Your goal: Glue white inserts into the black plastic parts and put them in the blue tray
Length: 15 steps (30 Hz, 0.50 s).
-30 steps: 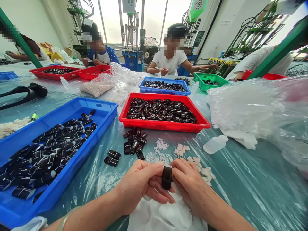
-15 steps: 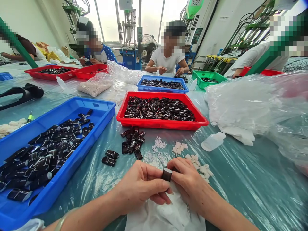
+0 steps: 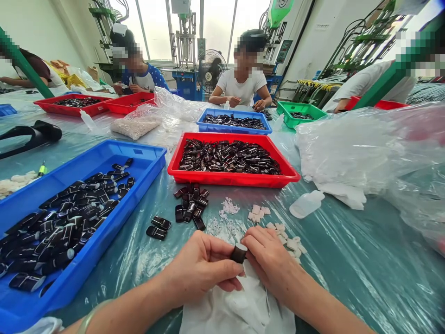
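Observation:
My left hand [image 3: 205, 262] pinches a small black plastic piece [image 3: 238, 254] with a pale, flat end facing up, between thumb and fingers. Close against its right side is my right hand [image 3: 269, 260], fingers bent and pressed together. A thin, dark, pointed thing [image 3: 267, 301] shows under the right palm; whether the fingers grip it is hidden. Beneath both hands a white cloth [image 3: 236, 308] is spread. Beyond them lie a small heap of black plastic pieces [image 3: 190, 204], two more pieces [image 3: 158, 228] to its left, white scraps [image 3: 229, 208] and cream-coloured pads [image 3: 257, 213].
A blue tray [image 3: 139, 183] of black pieces is on the left, a full red tray [image 3: 236, 178] ahead. To the right are a white squeeze bottle [image 3: 306, 204] and a large plastic bag [image 3: 361, 144]. Co-workers sit across the table, one in a white shirt [image 3: 241, 86].
My right fingers have straightened and lowered a little beside the black piece. The piece has tilted slightly in my left hand. Across the table, a co-worker's hand has shifted.

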Each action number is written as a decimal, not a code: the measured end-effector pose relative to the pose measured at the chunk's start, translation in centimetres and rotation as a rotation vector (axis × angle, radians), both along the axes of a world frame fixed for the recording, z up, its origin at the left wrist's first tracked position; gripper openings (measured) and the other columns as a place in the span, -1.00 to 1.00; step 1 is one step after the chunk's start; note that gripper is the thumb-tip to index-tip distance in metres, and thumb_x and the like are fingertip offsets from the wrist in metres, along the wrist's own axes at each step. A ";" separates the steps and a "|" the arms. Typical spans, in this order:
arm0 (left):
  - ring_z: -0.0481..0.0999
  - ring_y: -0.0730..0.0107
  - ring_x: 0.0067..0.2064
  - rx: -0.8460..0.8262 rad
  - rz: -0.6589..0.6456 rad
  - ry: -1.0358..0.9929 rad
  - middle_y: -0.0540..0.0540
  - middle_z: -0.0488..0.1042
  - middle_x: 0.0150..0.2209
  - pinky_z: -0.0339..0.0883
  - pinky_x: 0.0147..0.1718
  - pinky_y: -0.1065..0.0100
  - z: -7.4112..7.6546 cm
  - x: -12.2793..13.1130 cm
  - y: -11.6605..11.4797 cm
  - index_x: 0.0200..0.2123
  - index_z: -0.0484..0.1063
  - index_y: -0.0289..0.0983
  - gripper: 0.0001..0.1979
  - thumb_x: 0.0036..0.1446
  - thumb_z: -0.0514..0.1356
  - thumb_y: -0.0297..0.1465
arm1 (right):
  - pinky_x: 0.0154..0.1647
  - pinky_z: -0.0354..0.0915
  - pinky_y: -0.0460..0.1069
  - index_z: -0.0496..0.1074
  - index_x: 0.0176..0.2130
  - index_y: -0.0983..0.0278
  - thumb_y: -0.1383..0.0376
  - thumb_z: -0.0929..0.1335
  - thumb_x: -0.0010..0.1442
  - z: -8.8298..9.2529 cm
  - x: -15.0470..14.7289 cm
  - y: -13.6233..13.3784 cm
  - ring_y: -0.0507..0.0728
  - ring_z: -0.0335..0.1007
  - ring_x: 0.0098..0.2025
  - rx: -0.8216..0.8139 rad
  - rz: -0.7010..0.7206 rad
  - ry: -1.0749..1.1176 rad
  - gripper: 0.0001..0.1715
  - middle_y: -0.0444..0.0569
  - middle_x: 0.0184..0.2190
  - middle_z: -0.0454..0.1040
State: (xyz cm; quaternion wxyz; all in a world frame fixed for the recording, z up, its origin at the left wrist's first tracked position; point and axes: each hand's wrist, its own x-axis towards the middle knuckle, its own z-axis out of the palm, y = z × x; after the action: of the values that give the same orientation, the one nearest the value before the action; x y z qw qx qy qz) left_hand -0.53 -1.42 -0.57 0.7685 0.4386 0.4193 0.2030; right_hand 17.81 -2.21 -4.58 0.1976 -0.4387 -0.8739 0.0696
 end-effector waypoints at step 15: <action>0.20 0.59 -0.53 0.435 -0.225 0.073 0.07 0.24 -0.61 0.07 -0.54 0.52 -0.5 0.0 -0.4 -0.53 0.42 -0.39 -0.87 -0.02 0.10 -0.52 | -0.44 0.09 -0.12 0.22 -0.45 0.25 0.17 0.24 0.22 4.9 1.5 -1.2 0.00 0.06 -0.43 -0.948 -0.079 0.705 -0.74 -0.18 -0.50 0.14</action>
State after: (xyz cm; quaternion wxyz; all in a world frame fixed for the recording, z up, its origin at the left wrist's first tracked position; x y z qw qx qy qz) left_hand -0.58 -1.83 -1.03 0.6580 0.6448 0.3417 0.1859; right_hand 19.32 -3.38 0.30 0.2607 -0.4617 -0.6121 0.5867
